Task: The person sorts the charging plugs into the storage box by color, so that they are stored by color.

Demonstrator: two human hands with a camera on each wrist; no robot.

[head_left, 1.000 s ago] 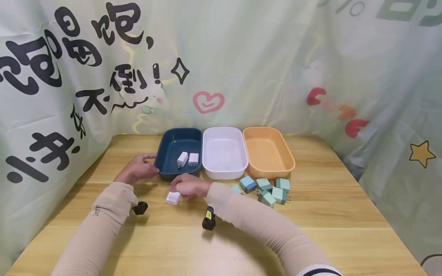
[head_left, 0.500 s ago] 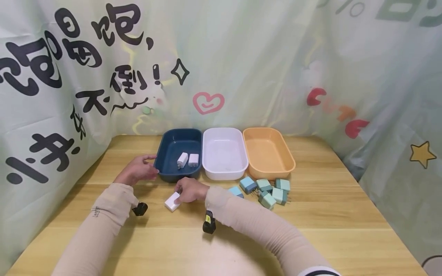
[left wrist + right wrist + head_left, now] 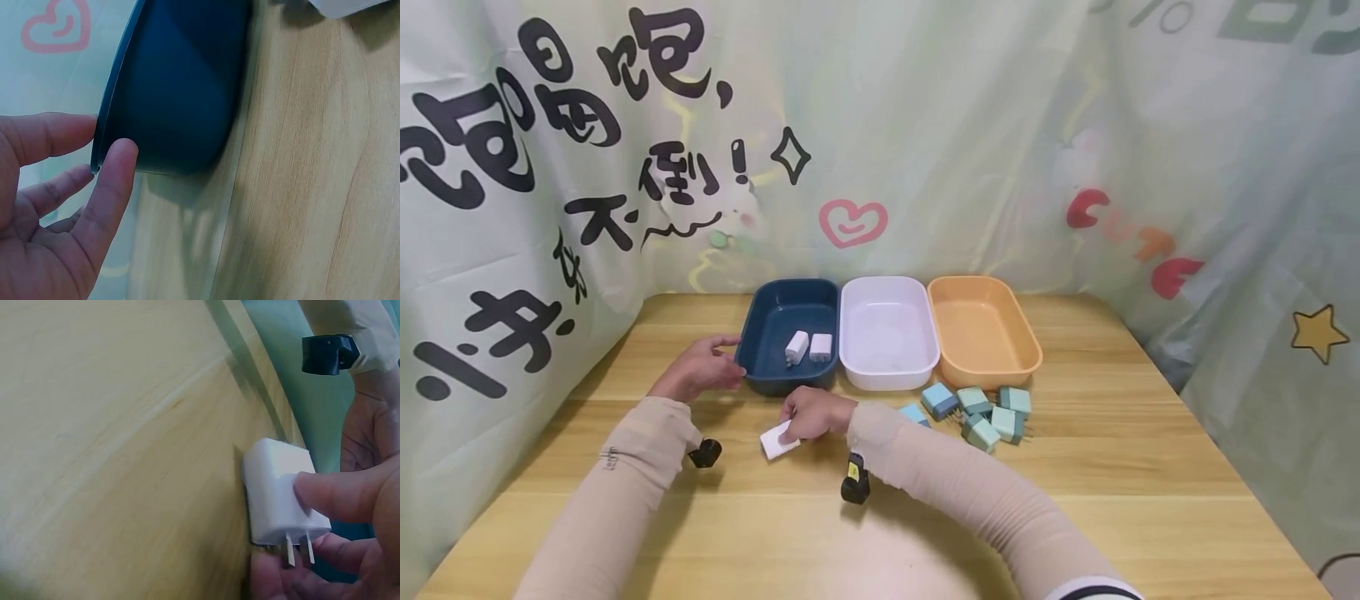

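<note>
My right hand [image 3: 817,412] pinches a white plug-in charger [image 3: 778,440] low over the table, in front of the navy bin [image 3: 786,386]. In the right wrist view, the thumb presses one flat side of the charger [image 3: 278,490], and its two metal prongs point toward the curled fingers. My left hand [image 3: 703,367] is at the navy bin's left side. Its fairly straight fingers [image 3: 59,134] reach the rim in the left wrist view, while the thumb lies by the outer wall. Two more white chargers [image 3: 808,347] lie inside the navy bin.
A white bin [image 3: 889,379] and an orange bin [image 3: 992,377] stand in a row right of the navy one. Several blue and green chargers [image 3: 981,432] lie in front of them, one partly behind the right forearm. A printed curtain [image 3: 955,167] hangs behind the table.
My right hand has come down onto the loose white charger, gripped it and turned it slightly, drawing it a little toward the table's front. The left hand stays at the navy bin.
</note>
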